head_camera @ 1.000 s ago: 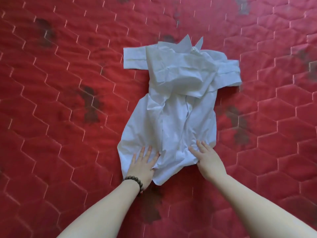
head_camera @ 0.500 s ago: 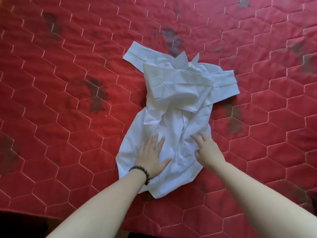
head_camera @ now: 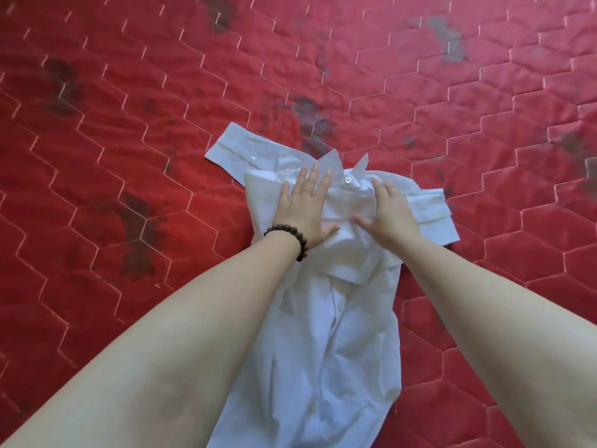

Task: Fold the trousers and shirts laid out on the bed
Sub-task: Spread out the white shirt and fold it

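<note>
The white shirt (head_camera: 336, 334) lay on the red quilted bedcover (head_camera: 129, 176), its collar end far from the camera and its hem running toward the bottom edge of the view between the two forearms. It was crumpled and partly folded over itself: one short sleeve (head_camera: 232, 150) stuck out flat to the upper left with a small button showing on it, the other sleeve (head_camera: 433, 215) lay doubled on the right side, and the two collar points (head_camera: 334, 161) stood up at the far end beside another button. A loose flap of cloth lay across the chest, its lower edge slanting over the button placket. The left hand (head_camera: 303, 208) lay flat on the upper chest of the shirt, fingers straight and slightly spread, thumb out toward the middle, pressing down on the cloth rather than gripping it. The right hand (head_camera: 391, 211) rested just beside it on the folded flap, palm down with the thumb reaching toward the left thumb; its fingers seemed straight, though their tips were partly sunk in the creases and hard to make out. A dark beaded bracelet (head_camera: 292, 236) circled the left wrist. The bedcover was stitched in pale hexagon lines and bore dim dark flower patterns around the shirt, blurred toward the far edge.
</note>
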`<control>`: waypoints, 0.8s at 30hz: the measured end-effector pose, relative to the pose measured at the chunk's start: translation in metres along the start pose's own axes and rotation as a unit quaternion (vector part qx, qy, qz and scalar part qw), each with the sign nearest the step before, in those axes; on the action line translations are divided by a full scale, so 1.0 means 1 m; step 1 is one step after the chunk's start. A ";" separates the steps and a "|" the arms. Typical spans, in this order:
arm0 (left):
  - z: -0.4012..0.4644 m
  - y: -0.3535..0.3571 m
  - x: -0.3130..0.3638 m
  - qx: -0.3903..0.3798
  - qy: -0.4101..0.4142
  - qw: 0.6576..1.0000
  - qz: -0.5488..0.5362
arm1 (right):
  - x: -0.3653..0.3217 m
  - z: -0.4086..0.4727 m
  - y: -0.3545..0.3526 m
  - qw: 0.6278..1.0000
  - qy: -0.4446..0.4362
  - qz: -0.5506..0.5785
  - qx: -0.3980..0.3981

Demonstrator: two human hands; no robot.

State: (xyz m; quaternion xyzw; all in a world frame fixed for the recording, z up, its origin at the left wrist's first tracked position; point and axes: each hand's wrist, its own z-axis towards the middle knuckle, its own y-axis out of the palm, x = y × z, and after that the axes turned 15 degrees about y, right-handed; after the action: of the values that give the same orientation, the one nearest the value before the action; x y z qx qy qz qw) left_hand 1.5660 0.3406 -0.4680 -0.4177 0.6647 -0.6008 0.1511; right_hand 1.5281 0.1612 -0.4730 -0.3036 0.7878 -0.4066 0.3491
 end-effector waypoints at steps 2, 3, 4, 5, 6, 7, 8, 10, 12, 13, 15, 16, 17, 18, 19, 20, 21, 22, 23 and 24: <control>0.014 0.004 -0.005 -0.021 0.017 1.000 0.011 | -0.003 0.012 0.005 1.000 -0.004 -0.007 -0.010; 0.015 0.008 -0.006 -0.020 0.026 0.999 0.017 | -0.003 0.013 0.009 1.000 -0.008 -0.003 -0.005; 0.012 0.014 -0.007 -0.008 0.031 0.999 0.022 | -0.001 0.011 0.013 1.000 -0.011 0.007 0.003; 0.005 0.021 -0.007 0.010 0.032 0.999 0.025 | 0.002 0.005 0.018 1.000 -0.013 0.019 0.009; -0.005 0.029 -0.006 0.023 0.032 0.999 0.022 | 0.007 -0.003 0.022 0.999 -0.017 0.029 0.006; -0.018 0.037 -0.005 0.022 0.029 0.999 0.012 | 0.013 -0.015 0.027 0.999 -0.022 0.032 -0.008; -0.032 0.046 -0.002 0.009 0.023 1.000 -0.009 | 0.019 -0.027 0.032 0.999 -0.027 0.026 -0.029; -0.064 0.062 0.007 -0.019 0.010 0.998 -0.064 | 0.029 -0.054 0.042 0.998 -0.032 -0.005 -0.061; -0.094 0.071 0.020 -0.027 0.009 0.995 -0.091 | 0.036 -0.079 0.049 0.996 -0.032 -0.038 -0.070; -0.106 0.072 0.025 -0.020 0.003 0.994 -0.108 | 0.037 -0.089 0.050 0.996 -0.029 -0.042 -0.077; -0.121 0.067 0.034 0.000 -0.034 0.988 -0.151 | 0.033 -0.104 0.046 0.996 -0.009 -0.019 -0.082; -0.125 0.062 0.038 0.026 -0.052 0.984 -0.166 | 0.030 -0.108 0.043 0.998 0.004 0.008 -0.061; -0.125 0.055 0.040 0.071 -0.064 0.981 -0.168 | 0.026 -0.109 0.038 0.999 0.012 0.037 -0.016; -0.122 0.049 0.040 0.121 -0.070 0.979 -0.150 | 0.022 -0.108 0.034 0.997 0.012 0.064 0.040; -0.117 0.045 0.039 0.164 -0.077 0.976 -0.118 | 0.016 -0.105 0.029 0.992 0.006 0.086 0.089; -0.109 0.040 0.037 0.194 -0.090 0.973 -0.083 | 0.009 -0.099 0.024 0.987 -0.002 0.106 0.119; -0.101 0.035 0.033 0.212 -0.108 0.970 -0.057 | 0.002 -0.091 0.021 0.984 -0.010 0.122 0.127; -0.092 0.030 0.027 0.216 -0.126 0.967 -0.044 | -0.005 -0.082 0.018 0.984 -0.022 0.126 0.121; -0.084 0.025 0.019 0.201 -0.141 0.968 -0.043 | -0.012 -0.072 0.017 0.987 -0.037 0.113 0.107; -0.075 0.022 0.010 0.164 -0.151 0.974 -0.039 | -0.017 -0.062 0.018 0.992 -0.052 0.082 0.085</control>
State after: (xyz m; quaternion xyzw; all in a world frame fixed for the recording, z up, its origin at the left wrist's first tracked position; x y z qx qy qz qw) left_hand 1.4985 0.3824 -0.4680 -0.4986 0.5101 -0.6370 0.2923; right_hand 1.4848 0.2095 -0.4572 -0.2281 0.7534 -0.4261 0.4458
